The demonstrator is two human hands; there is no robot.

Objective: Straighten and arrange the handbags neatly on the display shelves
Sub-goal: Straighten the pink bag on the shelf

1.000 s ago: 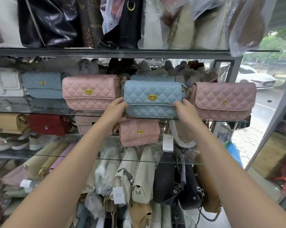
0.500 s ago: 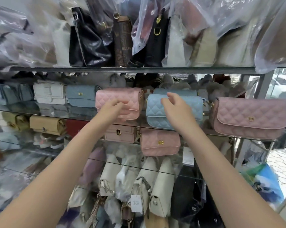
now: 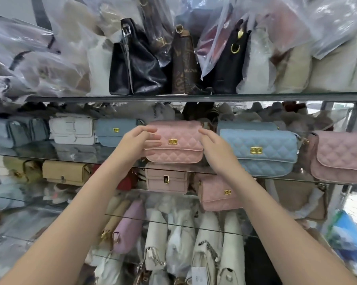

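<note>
Pink handbag (image 3: 177,144) between left hand (image 3: 135,144) and right hand (image 3: 216,147)

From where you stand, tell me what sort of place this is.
Most likely a handbag shop or stall. Glass shelves are packed with bags, such as the pink quilted bag between both hands; stock above sits in plastic wrap, and a paper tag hangs from one below.

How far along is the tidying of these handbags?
Looks done: the blue quilted bag sits square, clasp forward. In hand: the left hand and right hand flank the pink quilted bag, fingers open. Left: the bags jumbled on the bottom shelf.
</note>
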